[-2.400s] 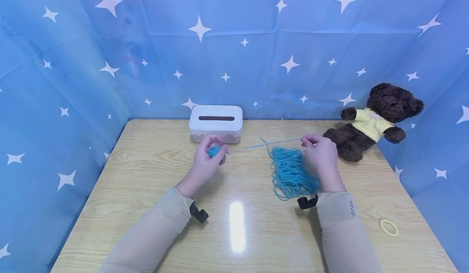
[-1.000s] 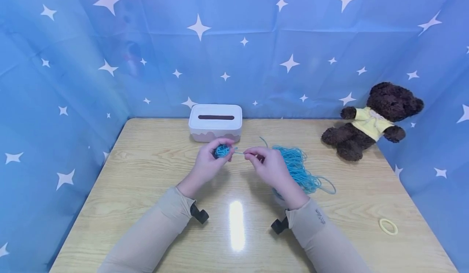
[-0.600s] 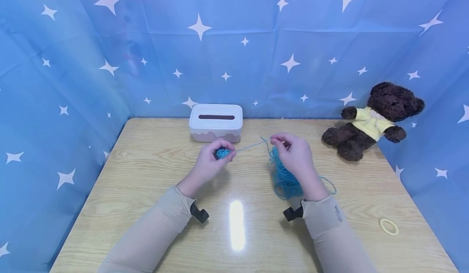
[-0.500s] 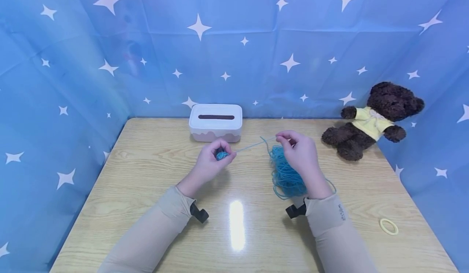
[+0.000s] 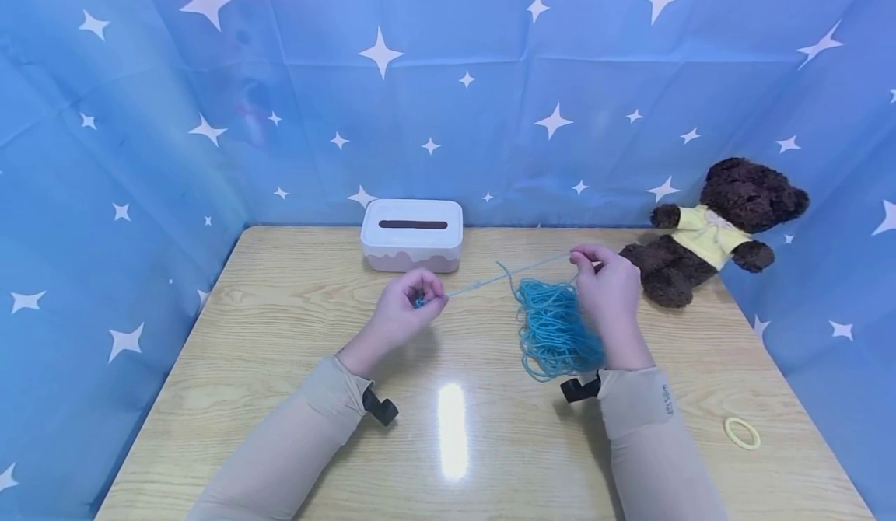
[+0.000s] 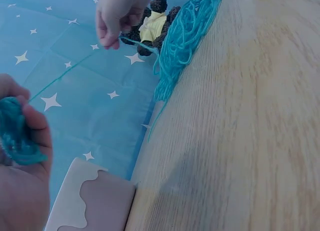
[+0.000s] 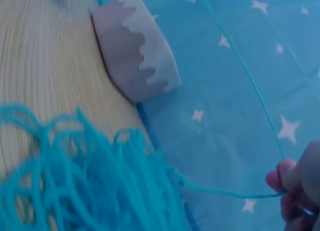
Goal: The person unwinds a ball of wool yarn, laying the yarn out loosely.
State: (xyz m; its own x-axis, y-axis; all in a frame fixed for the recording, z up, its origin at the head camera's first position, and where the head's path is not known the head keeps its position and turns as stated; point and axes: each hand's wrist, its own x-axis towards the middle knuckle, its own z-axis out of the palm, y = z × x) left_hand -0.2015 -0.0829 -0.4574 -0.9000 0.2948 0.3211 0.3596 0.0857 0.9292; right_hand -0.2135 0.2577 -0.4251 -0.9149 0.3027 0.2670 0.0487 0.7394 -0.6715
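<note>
In the left wrist view a small wound bundle of turquoise yarn (image 6: 17, 133) sits in my left hand (image 5: 404, 311), whose fingers curl round it. From there a single strand of yarn (image 5: 493, 278) stretches up and right to my right hand (image 5: 607, 288), which pinches it between thumb and fingertips. Below and beside the right hand lies a loose hank of turquoise yarn (image 5: 554, 330) on the table, with one loose end sticking up at its far left. Another length runs from the hank to the right fingertips, as the right wrist view shows.
A white and mauve tissue box (image 5: 411, 235) stands at the table's far edge, just behind the left hand. A brown teddy bear (image 5: 707, 233) in a yellow shirt leans at the back right. A pale yellow ring (image 5: 742, 433) lies on the wooden table (image 5: 280, 311) near the right edge.
My right hand came in close to the left a second ago, then moved back right, drawing the strand out long. The left hand stays nearly in place, its fingers now covering more of the bundle.
</note>
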